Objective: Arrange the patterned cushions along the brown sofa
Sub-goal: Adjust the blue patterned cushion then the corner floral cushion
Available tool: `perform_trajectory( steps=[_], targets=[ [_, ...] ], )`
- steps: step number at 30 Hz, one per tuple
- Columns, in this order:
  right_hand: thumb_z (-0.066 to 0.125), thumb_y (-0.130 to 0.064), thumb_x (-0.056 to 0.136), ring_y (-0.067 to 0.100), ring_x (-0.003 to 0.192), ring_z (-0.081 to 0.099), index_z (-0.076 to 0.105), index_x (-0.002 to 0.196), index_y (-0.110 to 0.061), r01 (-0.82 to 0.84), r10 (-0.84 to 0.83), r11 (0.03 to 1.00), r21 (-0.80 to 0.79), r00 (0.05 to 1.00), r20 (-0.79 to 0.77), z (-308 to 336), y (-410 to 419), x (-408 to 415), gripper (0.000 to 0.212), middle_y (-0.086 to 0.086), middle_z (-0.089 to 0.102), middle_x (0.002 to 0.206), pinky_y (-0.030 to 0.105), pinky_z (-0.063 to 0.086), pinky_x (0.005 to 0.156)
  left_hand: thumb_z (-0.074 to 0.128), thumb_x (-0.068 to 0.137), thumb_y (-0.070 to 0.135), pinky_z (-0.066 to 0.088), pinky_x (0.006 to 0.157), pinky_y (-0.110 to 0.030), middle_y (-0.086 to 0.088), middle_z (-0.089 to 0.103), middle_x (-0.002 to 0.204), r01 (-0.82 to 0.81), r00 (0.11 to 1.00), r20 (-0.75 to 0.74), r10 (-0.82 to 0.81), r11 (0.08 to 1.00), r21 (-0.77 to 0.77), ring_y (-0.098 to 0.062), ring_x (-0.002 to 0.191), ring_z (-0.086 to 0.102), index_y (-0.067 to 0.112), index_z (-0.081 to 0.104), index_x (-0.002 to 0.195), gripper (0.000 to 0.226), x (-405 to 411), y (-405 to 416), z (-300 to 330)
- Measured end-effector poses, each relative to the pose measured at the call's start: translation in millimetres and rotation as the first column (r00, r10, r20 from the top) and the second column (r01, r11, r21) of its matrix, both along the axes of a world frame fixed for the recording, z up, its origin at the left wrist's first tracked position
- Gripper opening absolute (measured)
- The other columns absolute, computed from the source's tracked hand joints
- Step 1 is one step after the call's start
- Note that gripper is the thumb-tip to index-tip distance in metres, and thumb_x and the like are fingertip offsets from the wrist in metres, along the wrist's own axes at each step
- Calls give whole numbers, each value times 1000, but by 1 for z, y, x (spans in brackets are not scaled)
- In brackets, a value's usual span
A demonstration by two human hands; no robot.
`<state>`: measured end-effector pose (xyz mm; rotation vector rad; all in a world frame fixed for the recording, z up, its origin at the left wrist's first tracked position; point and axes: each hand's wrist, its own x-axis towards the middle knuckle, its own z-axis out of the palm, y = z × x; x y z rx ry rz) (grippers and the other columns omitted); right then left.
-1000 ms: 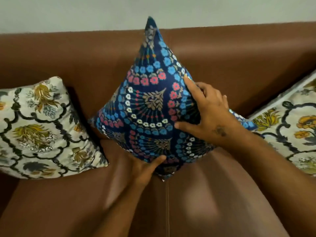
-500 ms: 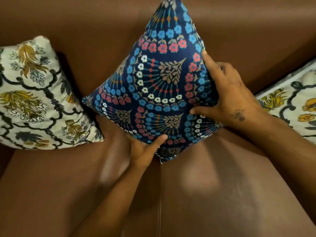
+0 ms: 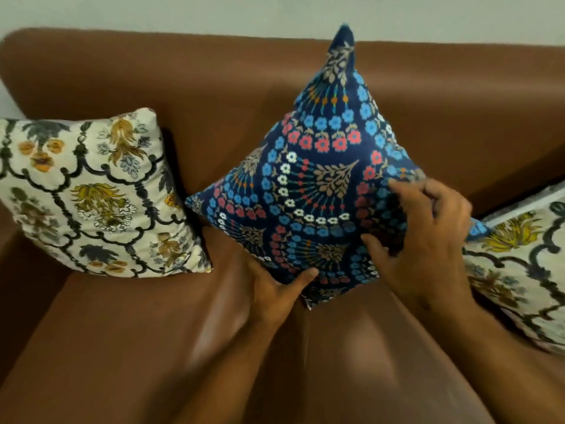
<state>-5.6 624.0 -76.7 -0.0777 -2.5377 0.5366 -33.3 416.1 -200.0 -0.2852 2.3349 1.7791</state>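
Note:
A dark blue cushion [image 3: 308,191] with blue, red and white flowers stands on one corner, diamond-wise, against the backrest of the brown sofa [image 3: 244,96]. My left hand [image 3: 275,292] cups its lower left edge from beneath, thumb on the front. My right hand [image 3: 425,237] rests on its right side, blurred, fingers spread and partly lifted from the fabric. A cream cushion [image 3: 91,197] with black lattice and yellow flowers leans in the sofa's left corner. A second cream floral cushion [image 3: 522,270] lies at the right, partly behind my right forearm.
Bare brown seat [image 3: 153,347] stretches in front of the cushions, with a seam running down its middle below the blue cushion. A pale wall [image 3: 275,13] rises behind the sofa back. The left armrest curves down at the frame's left edge.
The view has tilted up and shifted left, showing the sofa's top and left corner. My right hand's fingers have loosened and spread on the blue cushion. The left hand keeps its hold.

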Motion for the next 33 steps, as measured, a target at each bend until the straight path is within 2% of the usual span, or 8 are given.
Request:
perform_trajectory(
  steps=[6,9,12,16,21,24,29,33],
  targets=[
    [75,-29,89,18,114,51,61,132,-15,-75,141,945,-320,972,189,-30,-129,21,48,5,48,136,31,54,92,91,60,56,52,104,-39,-3,58,144,-191,943,245,224,970,-149,-18,121,62,25,37,152,110,36,-130,-23],
    [70,-35,94,5,121,52,61,137,-21,-124,314,869,-480,887,339,-55,-211,-10,46,-3,53,142,41,56,99,80,56,67,50,108,-48,-7,66,133,-271,920,204,334,920,-284,-28,124,64,26,41,149,109,21,-229,-22],
    [74,-34,91,-4,125,41,47,151,-25,-168,378,821,-546,876,299,-71,-280,-62,67,-4,49,146,37,48,110,78,57,71,48,109,-50,-9,63,137,-408,892,43,450,843,-350,-28,126,61,17,50,141,104,-44,-328,-3],
    [87,-48,80,34,155,25,-3,168,-20,19,300,770,-638,871,389,-66,-360,-136,130,14,20,169,49,32,122,87,69,54,46,104,-34,-5,58,144,-391,908,57,415,889,-238,-19,124,58,14,48,149,98,-119,-403,17],
    [85,-47,79,37,132,44,12,168,-24,-189,261,887,-422,958,121,-11,-420,-165,117,19,44,145,54,42,108,78,72,59,51,101,-22,14,63,140,-284,959,28,282,957,67,-2,129,60,31,44,150,89,-137,-414,2],
    [79,-46,82,37,125,51,40,161,-24,-336,326,929,-156,941,-89,38,-430,-191,91,20,52,141,53,43,102,71,79,70,43,116,-44,6,54,154,-363,930,46,364,895,261,-16,143,51,29,40,156,93,-151,-402,-7],
    [68,-64,86,44,140,43,31,165,-31,-294,288,956,20,948,133,53,-391,-247,93,22,42,156,60,41,109,75,54,84,46,109,-62,-1,49,157,-464,883,325,339,737,491,-29,140,51,37,41,152,114,-155,-360,-10],
    [58,-89,69,45,144,37,13,168,-33,-359,342,933,-5,884,320,39,-360,-234,122,24,32,160,67,42,109,54,78,81,39,115,-61,-9,43,161,-479,853,433,291,766,428,-34,143,45,31,41,150,89,-148,-338,-1]
  ],
)
